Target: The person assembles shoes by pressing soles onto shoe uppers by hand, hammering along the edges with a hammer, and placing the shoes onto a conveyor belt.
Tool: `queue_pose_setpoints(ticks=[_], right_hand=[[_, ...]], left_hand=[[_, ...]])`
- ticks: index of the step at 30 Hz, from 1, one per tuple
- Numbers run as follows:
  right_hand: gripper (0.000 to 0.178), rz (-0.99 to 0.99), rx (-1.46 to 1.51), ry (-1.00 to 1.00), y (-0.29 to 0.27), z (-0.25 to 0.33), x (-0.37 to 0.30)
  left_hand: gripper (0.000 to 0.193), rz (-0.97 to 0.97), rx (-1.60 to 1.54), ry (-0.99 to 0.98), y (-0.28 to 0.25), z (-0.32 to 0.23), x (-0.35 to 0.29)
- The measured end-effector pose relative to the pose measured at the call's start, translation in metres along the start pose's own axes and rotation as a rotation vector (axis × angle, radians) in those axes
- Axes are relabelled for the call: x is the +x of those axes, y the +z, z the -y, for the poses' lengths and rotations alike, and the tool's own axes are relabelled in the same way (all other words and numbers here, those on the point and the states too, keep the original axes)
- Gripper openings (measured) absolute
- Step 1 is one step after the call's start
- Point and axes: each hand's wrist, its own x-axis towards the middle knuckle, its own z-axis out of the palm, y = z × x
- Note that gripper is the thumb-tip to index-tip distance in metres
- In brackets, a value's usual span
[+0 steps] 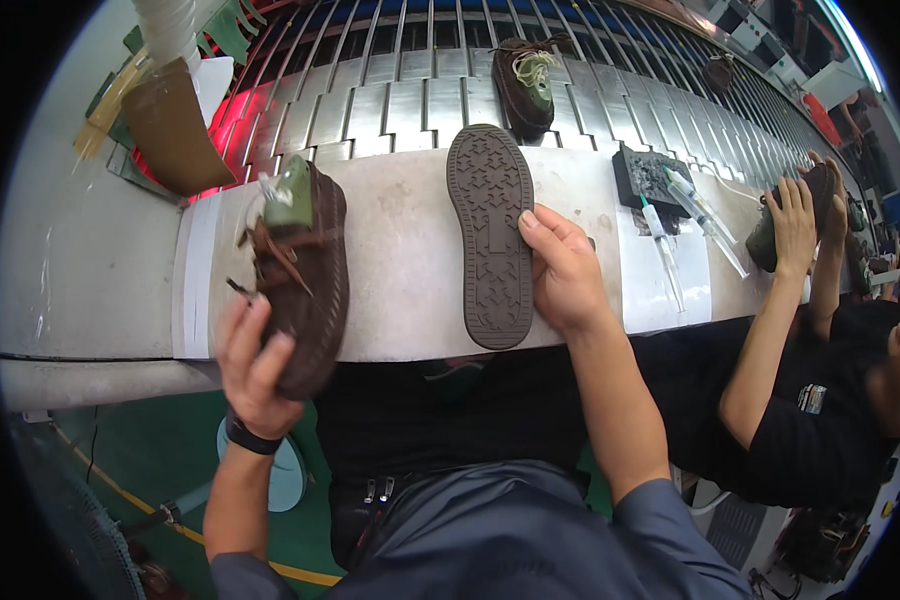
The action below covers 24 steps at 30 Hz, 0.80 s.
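My left hand (pixel 255 365) is closed on a dark brown shoe (pixel 310 290) with whitish stitching and brown laces; it is blurred, and a green piece fills its opening. In my right hand (pixel 562 265) is a dark brown shoe sole (pixel 492 235), gripped at its right edge with the thumb on the patterned tread facing up. The sole is upright over the bench (pixel 395 230). Shoe and sole are apart. Whether the sole has an upper behind it is hidden.
Metal slats (pixel 380 105) run behind the bench, with another brown shoe (pixel 525 90) on them. Right of the sole lie a black block (pixel 650 180) and two syringes (pixel 662 250). A co-worker's hands (pixel 795 225) hold a shoe at far right. A brown curved panel (pixel 175 130) stands left.
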Motion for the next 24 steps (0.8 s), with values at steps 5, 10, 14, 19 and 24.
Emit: queue_pose_setpoints(ticks=[5,10,14,19,24], right_hand=[[0.036,-0.002,-0.021,-0.014,0.006,0.002,0.002],[0.047,0.03,-0.052,-0.095,0.008,0.014,-0.017],[0.046,-0.097,-0.167,-0.247,0.041,0.012,-0.053],[0.045,0.228,-0.01,-0.294,0.088,0.016,-0.095],[0.031,0.181,-0.184,-0.186,0.118,0.013,-0.095]], left_hand=[[0.056,-0.386,-0.774,-0.378,-0.017,0.003,0.112],[0.051,-0.034,-1.121,-0.751,-0.006,0.004,0.149],[0.05,-0.071,-1.296,-0.807,0.007,-0.001,0.153],[0.043,-0.111,-1.387,-0.656,0.0,-0.028,0.167],[0.043,0.024,-1.388,-0.506,-0.002,-0.029,0.176]])
